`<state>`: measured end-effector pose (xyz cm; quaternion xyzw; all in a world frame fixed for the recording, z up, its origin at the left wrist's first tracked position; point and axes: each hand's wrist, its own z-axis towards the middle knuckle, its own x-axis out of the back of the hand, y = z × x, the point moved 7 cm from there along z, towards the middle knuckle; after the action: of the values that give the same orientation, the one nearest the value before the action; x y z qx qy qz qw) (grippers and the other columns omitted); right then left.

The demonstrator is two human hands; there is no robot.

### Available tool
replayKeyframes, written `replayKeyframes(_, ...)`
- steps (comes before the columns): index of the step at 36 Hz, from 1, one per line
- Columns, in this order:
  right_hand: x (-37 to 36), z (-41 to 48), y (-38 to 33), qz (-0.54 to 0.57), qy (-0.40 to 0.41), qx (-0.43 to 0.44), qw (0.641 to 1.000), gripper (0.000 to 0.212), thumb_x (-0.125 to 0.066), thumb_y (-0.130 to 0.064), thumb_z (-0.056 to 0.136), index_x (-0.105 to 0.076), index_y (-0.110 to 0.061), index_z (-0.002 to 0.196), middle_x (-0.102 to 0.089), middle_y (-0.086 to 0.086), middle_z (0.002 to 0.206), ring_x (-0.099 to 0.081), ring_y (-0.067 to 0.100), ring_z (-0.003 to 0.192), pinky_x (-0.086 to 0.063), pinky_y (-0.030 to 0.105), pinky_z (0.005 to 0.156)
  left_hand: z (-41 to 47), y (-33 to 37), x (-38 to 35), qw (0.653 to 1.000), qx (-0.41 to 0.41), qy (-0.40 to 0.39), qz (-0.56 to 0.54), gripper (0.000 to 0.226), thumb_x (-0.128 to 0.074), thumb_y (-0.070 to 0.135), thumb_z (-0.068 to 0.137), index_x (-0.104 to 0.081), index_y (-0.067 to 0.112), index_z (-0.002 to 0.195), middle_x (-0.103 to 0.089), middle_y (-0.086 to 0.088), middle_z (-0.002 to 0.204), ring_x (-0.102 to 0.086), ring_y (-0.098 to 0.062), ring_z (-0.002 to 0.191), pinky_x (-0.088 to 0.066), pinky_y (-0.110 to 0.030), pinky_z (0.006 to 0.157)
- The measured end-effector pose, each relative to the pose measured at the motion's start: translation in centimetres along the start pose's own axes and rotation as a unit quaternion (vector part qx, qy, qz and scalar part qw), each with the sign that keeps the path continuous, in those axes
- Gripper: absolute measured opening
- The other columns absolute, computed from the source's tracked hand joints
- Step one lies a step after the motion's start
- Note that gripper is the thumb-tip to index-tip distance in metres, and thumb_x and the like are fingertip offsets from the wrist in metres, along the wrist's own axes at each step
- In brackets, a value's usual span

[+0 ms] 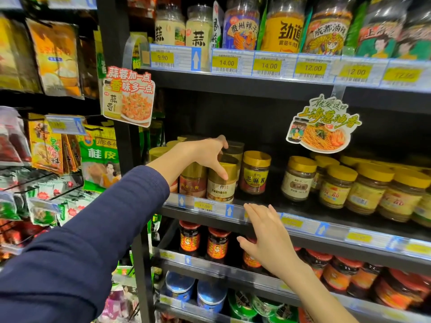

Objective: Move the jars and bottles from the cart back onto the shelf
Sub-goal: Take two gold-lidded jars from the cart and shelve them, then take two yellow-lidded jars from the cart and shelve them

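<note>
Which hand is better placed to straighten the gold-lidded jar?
Left hand: its fingers and thumb pinch the gold-lidded, white-labelled glass jar. The right hand rests flat on the price-tag shelf rail, lower down.

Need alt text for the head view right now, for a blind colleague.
The left hand grips a gold-lidded jar at the front of the middle shelf, among similar jars. The right hand rests open on that shelf's price rail, above red-lidded jars.
</note>
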<state>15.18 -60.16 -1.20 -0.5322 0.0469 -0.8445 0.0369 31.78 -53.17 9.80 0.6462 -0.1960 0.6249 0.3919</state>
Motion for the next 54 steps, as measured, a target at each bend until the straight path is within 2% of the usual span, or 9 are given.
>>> replayKeyframes(10,0.2,0.1,0.1,-0.016,-0.043,0.004,0.999,0.075,-0.054,-0.043,0.087,-0.02,-0.015,0.147,-0.03,-0.002,0.15,-0.024,0.016,0.14,0.006,0.027,0.114,-1.9,0.4,0.0,0.999,0.001,0.05,0.007,0.095,-0.075,0.042,0.073,-0.02,0.012,0.144,-0.038,-0.014,0.145,-0.039,-0.029,0.132,-0.04,-0.042,0.105)
replayKeyframes(16,0.6,0.3,0.1,-0.03,-0.082,0.004,0.996,0.076,-0.056,-0.042,0.087,-0.02,-0.014,0.148,-0.029,0.0,0.152,-0.024,0.017,0.14,-0.003,0.032,0.118,-7.2,0.7,0.2,0.993,-0.038,0.11,0.023,0.071,-0.061,0.034,0.088,-0.025,0.017,0.146,-0.031,-0.003,0.152,-0.03,-0.018,0.139,-0.028,-0.031,0.11)
replayKeyframes(25,1.2,0.7,-2.5,-0.059,-0.131,0.006,0.99,0.075,-0.057,-0.039,0.088,-0.019,-0.012,0.147,-0.025,0.005,0.154,-0.021,0.02,0.143,-0.009,0.038,0.118,-19.3,-4.2,-1.7,0.998,-0.004,0.063,0.015,0.055,-0.049,0.03,0.096,-0.029,0.016,0.146,-0.035,0.001,0.15,-0.033,-0.013,0.137,-0.024,-0.015,0.104)
replayKeyframes(28,1.2,0.9,-6.8,0.002,-0.113,0.044,0.993,0.069,-0.064,-0.031,0.085,-0.033,-0.009,0.143,-0.04,0.008,0.146,-0.034,0.025,0.137,-0.021,0.04,0.115,-23.8,-7.3,-2.4,0.998,0.038,0.042,0.004,0.051,-0.046,0.027,0.097,-0.031,0.016,0.145,-0.037,0.002,0.148,-0.04,-0.009,0.127,-0.024,-0.005,0.09)
replayKeyframes(32,-1.5,1.7,-14.5,0.075,-0.163,0.108,0.978,0.065,-0.064,-0.031,0.085,-0.036,-0.017,0.142,-0.045,0.003,0.143,-0.047,0.024,0.127,-0.036,0.036,0.105,-30.8,-13.4,-3.7,0.993,0.118,0.01,0.005,0.054,-0.044,0.035,0.096,-0.029,0.018,0.146,-0.036,0.0,0.15,-0.038,-0.016,0.134,-0.034,-0.032,0.109)
replayKeyframes(35,-4.8,2.6,-21.7,0.092,-0.211,0.173,0.958,0.064,-0.06,-0.033,0.088,-0.032,-0.018,0.143,-0.041,0.001,0.145,-0.044,0.02,0.13,-0.036,0.034,0.108,-37.1,-18.8,-4.4,0.978,0.207,-0.007,0.007,0.055,-0.044,0.036,0.096,-0.028,0.017,0.146,-0.04,0.0,0.147,-0.049,-0.014,0.121,-0.039,-0.028,0.101)
replayKeyframes(39,-9.1,3.4,-31.9,0.108,-0.268,0.231,0.929,0.067,-0.057,-0.035,0.089,-0.025,-0.018,0.146,-0.036,-0.001,0.148,-0.037,0.016,0.135,-0.033,0.028,0.107,-46.4,-25.7,-4.7,0.95,0.305,-0.035,0.051,0.061,-0.045,0.042,0.095,-0.027,0.015,0.145,-0.035,-0.004,0.15,-0.038,-0.017,0.134,-0.031,-0.027,0.108)
replayKeyframes(45,-14.9,4.0,-45.6,0.099,-0.322,0.308,0.89,0.069,-0.055,-0.036,0.092,-0.02,-0.016,0.148,-0.027,0.003,0.153,-0.028,0.017,0.14,-0.025,0.028,0.111,-59.7,-32.8,-4.5,0.897,0.436,-0.032,0.059,0.065,-0.049,0.044,0.092,-0.027,0.013,0.146,-0.033,-0.004,0.151,-0.034,-0.017,0.137,-0.025,-0.025,0.108)
replayKeyframes(54,-21.9,2.9,-60.8,0.089,-0.375,0.395,0.834,0.067,-0.057,-0.033,0.089,-0.027,-0.011,0.145,-0.034,0.009,0.15,-0.034,0.023,0.137,-0.031,0.033,0.11,-72.0,-38.6,-7.1,0.835,0.55,-0.028,0.006,0.064,-0.053,0.04,0.092,-0.031,0.009,0.144,-0.038,-0.009,0.148,-0.038,-0.023,0.134,-0.031,-0.027,0.103)
